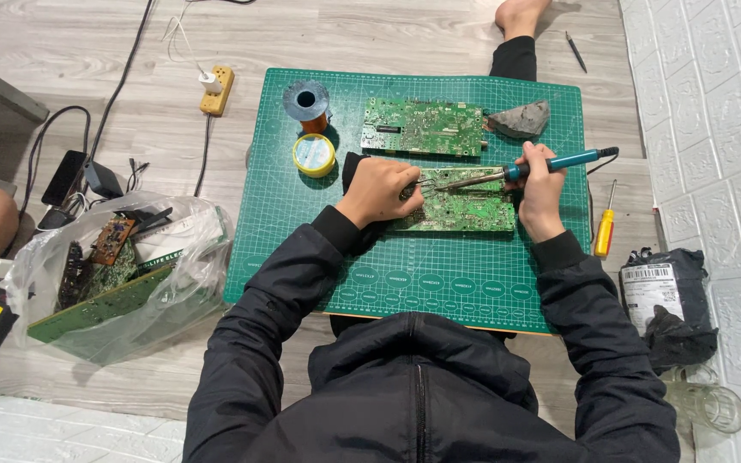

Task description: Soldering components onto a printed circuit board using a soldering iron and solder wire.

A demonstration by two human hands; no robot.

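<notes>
A green circuit board (465, 212) lies on the green cutting mat (422, 283). My left hand (381, 190) rests on the board's left end and pinches thin metal tweezers (423, 181) that point right. My right hand (540, 190) grips a teal-handled soldering iron (551, 164), whose metal tip reaches left to meet the tweezers over the board. A second green circuit board (423, 127) lies farther back on the mat.
A wire spool (307, 103), a yellow round tin (314, 154) and a grey sponge (521, 120) sit on the mat. A screwdriver (604, 227) and a black bag (669, 300) lie right. A plastic bag of boards (113, 274) and a power strip (216, 90) lie left.
</notes>
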